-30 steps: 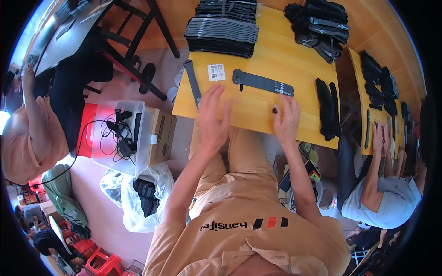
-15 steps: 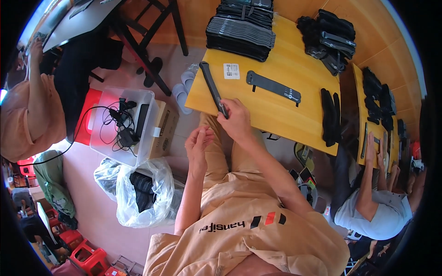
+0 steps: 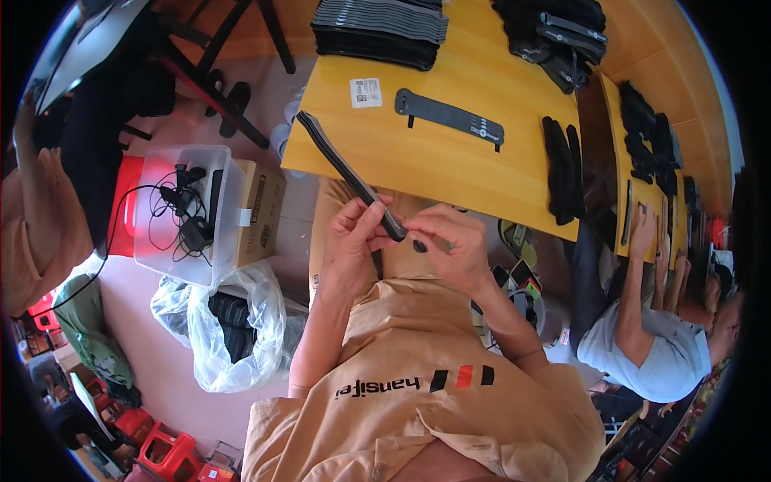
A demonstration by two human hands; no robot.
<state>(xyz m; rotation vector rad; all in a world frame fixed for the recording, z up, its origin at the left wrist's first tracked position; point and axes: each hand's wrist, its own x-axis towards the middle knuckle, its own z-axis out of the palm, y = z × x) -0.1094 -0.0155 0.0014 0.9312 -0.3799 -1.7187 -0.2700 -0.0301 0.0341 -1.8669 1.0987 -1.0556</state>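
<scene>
A long dark strap (image 3: 341, 166), seen nearly edge-on, slants from above the near left table edge down to my hands. My left hand (image 3: 351, 238) is closed around its lower part, thumb on top. At that lower end, my right hand (image 3: 455, 247) is closed in a pinch. A small black tab (image 3: 419, 247) shows beneath the right fingers; whether it belongs to the strap is hard to see. Flat on the yellow table (image 3: 353, 136) lies a grey strap (image 3: 450, 116) with small black tabs at its edge, beside a white printed label (image 3: 365, 92).
Stacked grey and black straps (image 3: 377, 32) stand at the table's back, with a black pile (image 3: 554, 36) farther right. Black rolled pieces (image 3: 562, 169) lie near the right edge. Left are a clear bin (image 3: 181, 217) of cables and a plastic bag (image 3: 237, 329). A person (image 3: 642, 337) works at right.
My left hand has taken hold of the strap, and my right hand has shifted to its lower end. The strap has come closer to my body. The whole view has shifted slightly.
</scene>
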